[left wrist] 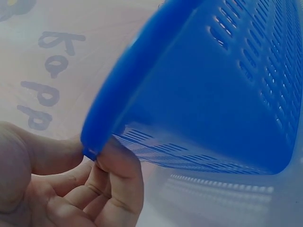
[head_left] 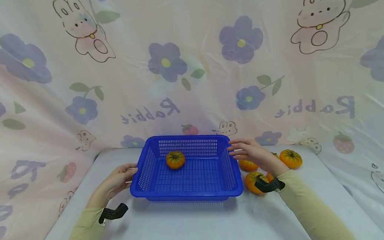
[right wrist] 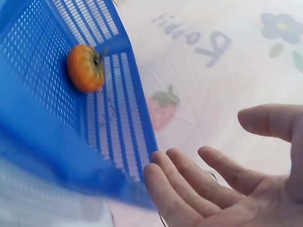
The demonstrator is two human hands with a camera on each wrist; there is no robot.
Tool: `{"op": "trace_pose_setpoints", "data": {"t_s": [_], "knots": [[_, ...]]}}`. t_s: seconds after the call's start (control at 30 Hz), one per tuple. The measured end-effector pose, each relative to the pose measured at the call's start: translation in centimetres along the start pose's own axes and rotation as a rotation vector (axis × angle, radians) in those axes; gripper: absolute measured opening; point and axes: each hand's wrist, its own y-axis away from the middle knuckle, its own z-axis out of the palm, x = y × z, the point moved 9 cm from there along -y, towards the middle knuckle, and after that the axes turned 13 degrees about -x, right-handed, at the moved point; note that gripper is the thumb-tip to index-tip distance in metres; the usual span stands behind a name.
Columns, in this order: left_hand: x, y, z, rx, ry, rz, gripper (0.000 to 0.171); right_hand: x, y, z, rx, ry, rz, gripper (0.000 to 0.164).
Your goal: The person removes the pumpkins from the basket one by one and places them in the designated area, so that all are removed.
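A blue plastic basket with slotted walls is in the middle of the head view. One ribbed orange tomato with a green-tinged top lies inside it, towards the back left. My left hand pinches the basket's left rim between thumb and curled index finger. At the right rim, my right hand has its fingers extended, with the fingertips right at the edge. The right wrist view shows that hand's palm holding nothing, with thumb and fingers spread apart.
Several more orange tomatoes lie on the white table right of the basket, partly hidden behind my right hand and forearm. A patterned curtain with rabbits and flowers hangs close behind the table and along its sides.
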Motion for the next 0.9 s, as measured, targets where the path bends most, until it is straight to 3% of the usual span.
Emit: {"op": "trace_pose_setpoints", "data": {"t_s": [0.53, 0.9], "knots": [[-0.1, -0.1, -0.1, 0.021, 0.006, -0.008, 0.045, 0.6, -8.0, 6.7, -0.148, -0.048, 0.07, 0.047], [-0.1, -0.2, -0.2, 0.001, 0.004, -0.002, 0.046, 3.4, -11.9, 7.0, -0.104, -0.028, 0.176, 0.049]]}}
